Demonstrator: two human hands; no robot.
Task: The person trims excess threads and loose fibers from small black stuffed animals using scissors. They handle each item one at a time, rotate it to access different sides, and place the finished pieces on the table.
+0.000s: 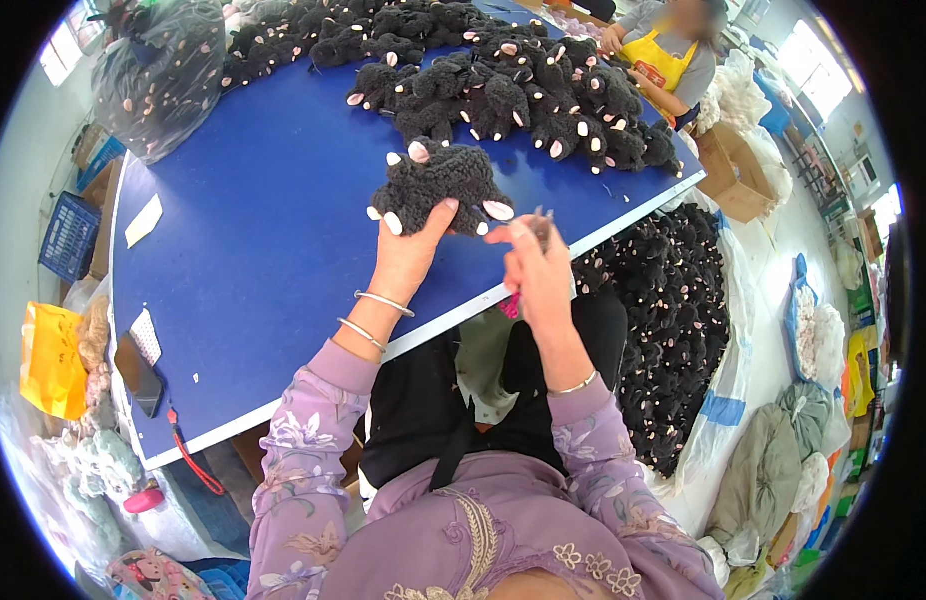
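Note:
My left hand (411, 250) is closed round a fuzzy black plush toy (438, 185) with small pink and white tips, holding it just above the blue table. My right hand (539, 270), next to the toy's right end, is closed on a small pair of scissors (541, 230); their metal tips stick up past the fingers, and a bright pink part (510, 305) shows below the hand. The right fingertips are close to a pale tip of the toy; whether they touch it I cannot tell.
Several similar black toys (493, 95) are heaped across the far side of the blue table (253, 270). More fill a large plastic-lined sack (653, 340) at my right. A phone (138, 375) lies at the left edge. Another person (668, 55) works at the far right, beside a cardboard box (733, 172).

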